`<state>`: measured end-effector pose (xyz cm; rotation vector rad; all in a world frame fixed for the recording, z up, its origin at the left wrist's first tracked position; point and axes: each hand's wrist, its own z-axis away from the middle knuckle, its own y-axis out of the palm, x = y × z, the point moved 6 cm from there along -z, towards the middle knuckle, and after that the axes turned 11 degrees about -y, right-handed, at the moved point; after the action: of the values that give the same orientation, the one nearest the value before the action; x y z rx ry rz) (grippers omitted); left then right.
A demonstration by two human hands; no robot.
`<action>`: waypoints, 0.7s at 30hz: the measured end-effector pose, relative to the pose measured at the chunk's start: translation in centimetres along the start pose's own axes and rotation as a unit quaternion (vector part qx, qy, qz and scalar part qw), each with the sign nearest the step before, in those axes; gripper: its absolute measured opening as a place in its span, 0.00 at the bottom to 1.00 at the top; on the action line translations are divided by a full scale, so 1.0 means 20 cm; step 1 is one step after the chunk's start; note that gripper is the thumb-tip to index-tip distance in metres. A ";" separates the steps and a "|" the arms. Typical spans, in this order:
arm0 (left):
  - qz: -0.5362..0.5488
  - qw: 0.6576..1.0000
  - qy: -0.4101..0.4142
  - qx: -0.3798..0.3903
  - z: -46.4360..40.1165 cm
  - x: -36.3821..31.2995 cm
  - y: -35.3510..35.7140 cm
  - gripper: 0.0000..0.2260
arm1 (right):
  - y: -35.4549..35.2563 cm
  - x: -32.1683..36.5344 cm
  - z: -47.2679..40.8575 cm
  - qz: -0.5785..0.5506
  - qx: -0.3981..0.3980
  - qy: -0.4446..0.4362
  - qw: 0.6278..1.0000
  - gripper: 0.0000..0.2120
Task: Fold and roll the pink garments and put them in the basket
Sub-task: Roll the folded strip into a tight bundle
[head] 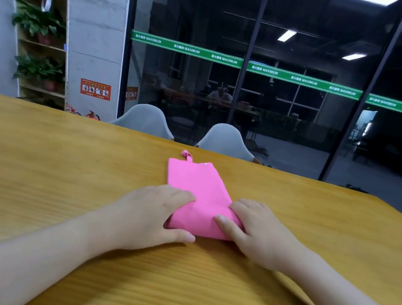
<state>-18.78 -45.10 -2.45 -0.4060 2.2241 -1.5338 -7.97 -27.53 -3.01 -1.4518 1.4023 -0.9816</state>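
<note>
Item: pink garment (196,188), folded into a long narrow strip, lying flat on the wooden table (49,154) with its length running away from the person. Small pink loop or tie (187,155) protrudes at the far end; a pale dot near the far corner, possibly a snap, too small to tell.

Left hand (150,215): set on the near left corner of the strip, fingers bent over the top of the cloth, thumb along the near edge, apparently gripping the end.

Right hand (256,229): mirrors it on the near right corner, fingers curled onto the fabric, thumb lying across the top.

Step in hand, as judged: start of the roll, from the near end toward the far one.

Basket: not in view.

Background: two pale chairs (185,130) behind the table, glass wall with a green band (235,61), shelf with potted plants (41,21) at left.

Risks, as judged:
- Uneven push from the two hands would skew the roll into a cone.
- Loose first turn would leave a slack bundle that springs open when released.
- Folded layers may slide apart under the fingers, since nothing pins the far end.
- Protruding loop may stick out of the finished roll.
</note>
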 end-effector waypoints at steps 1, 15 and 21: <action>-0.012 1.000 -0.002 -0.015 0.00 0.00 0.00 0.32 | 0.00 -0.01 -0.01 -0.014 -0.009 -0.001 1.000 0.31; -0.049 0.995 -0.054 0.068 -0.05 0.00 0.02 0.24 | 0.00 0.05 0.03 0.115 -0.012 -0.028 0.993 0.34; -0.005 0.991 -0.070 0.113 0.03 0.00 -0.04 0.25 | -0.04 0.10 0.03 0.050 0.021 -0.051 0.997 0.32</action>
<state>-18.49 -45.96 -1.81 -0.4417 1.9212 -1.6846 -7.07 -29.54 -2.44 -1.3690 1.3590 -0.8568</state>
